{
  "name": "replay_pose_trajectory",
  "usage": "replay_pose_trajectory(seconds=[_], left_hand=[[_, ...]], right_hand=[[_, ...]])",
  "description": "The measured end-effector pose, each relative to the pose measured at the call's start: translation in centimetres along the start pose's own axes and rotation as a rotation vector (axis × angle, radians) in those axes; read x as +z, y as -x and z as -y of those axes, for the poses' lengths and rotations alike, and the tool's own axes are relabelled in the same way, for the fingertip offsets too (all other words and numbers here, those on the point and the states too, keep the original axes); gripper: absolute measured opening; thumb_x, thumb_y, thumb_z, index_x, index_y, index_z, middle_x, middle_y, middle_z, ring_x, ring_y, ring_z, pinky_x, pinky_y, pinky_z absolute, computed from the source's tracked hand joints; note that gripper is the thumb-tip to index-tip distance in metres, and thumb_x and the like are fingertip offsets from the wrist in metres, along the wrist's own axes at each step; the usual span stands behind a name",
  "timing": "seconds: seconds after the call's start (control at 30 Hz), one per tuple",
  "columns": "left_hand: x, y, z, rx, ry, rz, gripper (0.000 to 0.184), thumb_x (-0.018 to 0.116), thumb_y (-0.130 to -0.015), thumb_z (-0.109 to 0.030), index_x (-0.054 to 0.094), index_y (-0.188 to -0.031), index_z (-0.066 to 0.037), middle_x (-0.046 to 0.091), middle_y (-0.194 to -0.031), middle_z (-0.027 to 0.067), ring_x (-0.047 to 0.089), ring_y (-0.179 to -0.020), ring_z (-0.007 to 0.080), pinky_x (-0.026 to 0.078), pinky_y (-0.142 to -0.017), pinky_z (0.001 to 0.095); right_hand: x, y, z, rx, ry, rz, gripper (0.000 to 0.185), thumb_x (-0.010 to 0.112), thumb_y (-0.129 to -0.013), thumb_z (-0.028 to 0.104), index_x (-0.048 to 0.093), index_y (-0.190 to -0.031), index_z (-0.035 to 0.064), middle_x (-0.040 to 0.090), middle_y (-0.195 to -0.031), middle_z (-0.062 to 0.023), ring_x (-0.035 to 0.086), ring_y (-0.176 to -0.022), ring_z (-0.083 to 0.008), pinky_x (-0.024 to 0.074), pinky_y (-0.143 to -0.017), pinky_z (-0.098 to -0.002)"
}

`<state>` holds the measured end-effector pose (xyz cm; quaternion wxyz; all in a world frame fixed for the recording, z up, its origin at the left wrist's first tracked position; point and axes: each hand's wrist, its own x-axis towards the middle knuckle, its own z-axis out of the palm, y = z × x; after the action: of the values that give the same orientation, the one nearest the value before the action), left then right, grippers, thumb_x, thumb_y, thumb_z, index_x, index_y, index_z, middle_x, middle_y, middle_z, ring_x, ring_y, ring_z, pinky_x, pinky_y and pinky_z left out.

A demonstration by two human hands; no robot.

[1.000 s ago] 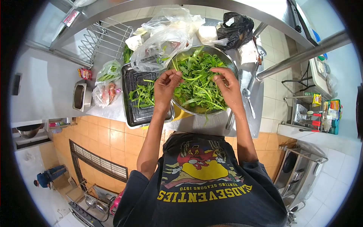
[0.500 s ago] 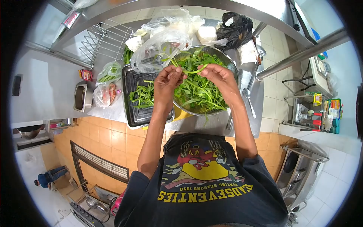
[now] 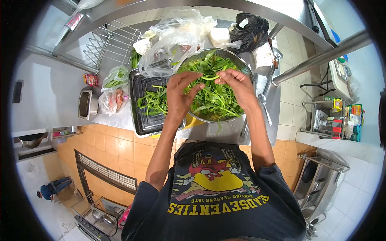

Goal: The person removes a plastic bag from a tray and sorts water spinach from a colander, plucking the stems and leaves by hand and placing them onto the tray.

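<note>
Upside-down yellow lettering on a dark T-shirt [image 3: 215,193].
The large line ends in "ADSEVENTIES", its start distorted by a fold; a smaller line, nearer the hem, appears to read "HUNTING SEASONS 1970", its first letter unclear. Print on a red packet [image 3: 90,79] at far left, a yellow packet [image 3: 337,105] at far right and a red-and-white label [image 3: 75,19] at upper left is too small to read.

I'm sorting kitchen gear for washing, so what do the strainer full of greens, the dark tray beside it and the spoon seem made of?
Strainer: probably stainless steel, given its shiny grey rim and fine mesh.
Tray: glossy black, with highlights; coated metal or plastic, I can't tell.
Spoon: likely polished metal, from its silvery glints.
</note>
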<state>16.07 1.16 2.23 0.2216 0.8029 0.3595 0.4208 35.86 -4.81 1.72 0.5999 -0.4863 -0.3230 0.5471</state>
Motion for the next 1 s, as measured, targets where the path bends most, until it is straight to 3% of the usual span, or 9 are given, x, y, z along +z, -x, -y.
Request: replay_pose_trajectory(seconds=[0.17, 0.37, 0.47, 0.57, 0.67, 0.77, 1.0], left_hand=[[-0.3, 0.3, -0.2, 0.056, -0.159, 0.031, 0.020, 0.078, -0.077, -0.016, 0.075, -0.097, -0.016, 0.068, -0.106, 0.0038, 0.058, -0.102, 0.0225, 0.040, -0.089, 0.0381], [-0.2, 0.5, 1.0, -0.023, -0.055, 0.022, 0.017, 0.076, -0.080, -0.017, 0.072, -0.096, -0.010, 0.070, -0.096, 0.0049, 0.061, -0.094, 0.0202, 0.042, -0.088, 0.0354], [0.6, 0.9, 1.9, -0.280, 0.297, -0.068, 0.015, 0.075, -0.082, -0.013, 0.071, -0.093, -0.004, 0.069, -0.089, 0.0082, 0.062, -0.086, 0.0219, 0.046, -0.081, 0.0340], [0.7, 0.8, 1.8, -0.332, 0.340, -0.044, 0.013, 0.073, -0.083, -0.010, 0.069, -0.092, -0.002, 0.069, -0.087, 0.0104, 0.063, -0.081, 0.0210, 0.048, -0.076, 0.0318], [0.5, 0.5, 1.1, -0.273, 0.310, -0.008, 0.013, 0.073, -0.083, -0.010, 0.069, -0.092, -0.002, 0.069, -0.085, 0.0106, 0.063, -0.079, 0.0218, 0.048, -0.076, 0.0332], [0.0, 0.4, 0.5, -0.235, 0.220, 0.068, 0.016, 0.071, -0.088, -0.013, 0.067, -0.097, -0.001, 0.067, -0.087, 0.0068, 0.059, -0.080, 0.0135, 0.048, -0.076, 0.0276], [-0.2, 0.5, 0.7, -0.237, 0.224, 0.098, 0.019, 0.073, -0.086, -0.015, 0.068, -0.100, -0.002, 0.068, -0.088, 0.0078, 0.060, -0.080, 0.0152, 0.048, -0.075, 0.0283]], right_hand=[[-0.2, 0.1, -0.7, 0.048, -0.037, 0.047, 0.024, 0.064, -0.094, 0.019, 0.066, -0.105, -0.0016, 0.069, -0.097, -0.0070, 0.063, -0.086, -0.0127, 0.0471, -0.082, -0.0264], [0.3, 0.6, 0.2, 0.006, 0.031, 0.026, 0.026, 0.064, -0.094, 0.022, 0.068, -0.108, 0.0001, 0.070, -0.091, -0.0065, 0.063, -0.086, -0.0124, 0.0475, -0.084, -0.0266], [0.5, 0.6, 0.3, -0.131, 0.275, -0.083, 0.026, 0.064, -0.094, 0.022, 0.068, -0.111, 0.0034, 0.069, -0.091, -0.0054, 0.062, -0.088, -0.0135, 0.0470, -0.084, -0.0273], [1.2, 0.8, 1.2, -0.415, 0.642, -0.125, 0.023, 0.066, -0.091, 0.020, 0.069, -0.111, 0.0072, 0.065, -0.098, -0.0074, 0.059, -0.099, -0.0192, 0.0445, -0.088, -0.0311], [2.4, 0.8, 1.9, -0.696, 0.808, -0.116, 0.021, 0.068, -0.087, 0.017, 0.070, -0.107, 0.0099, 0.060, -0.106, -0.0081, 0.054, -0.106, -0.0254, 0.0401, -0.094, -0.0371], [3.6, 1.0, 2.7, -0.816, 1.082, -0.076, 0.018, 0.069, -0.085, 0.014, 0.070, -0.103, 0.0083, 0.058, -0.111, -0.0086, 0.051, -0.109, -0.0285, 0.0361, -0.098, -0.0423], [2.4, 0.1, 1.0, -0.796, 1.133, -0.010, 0.015, 0.069, -0.083, 0.011, 0.070, -0.097, 0.0072, 0.061, -0.097, -0.0059, 0.052, -0.103, -0.0271, 0.0363, -0.097, -0.0437]])
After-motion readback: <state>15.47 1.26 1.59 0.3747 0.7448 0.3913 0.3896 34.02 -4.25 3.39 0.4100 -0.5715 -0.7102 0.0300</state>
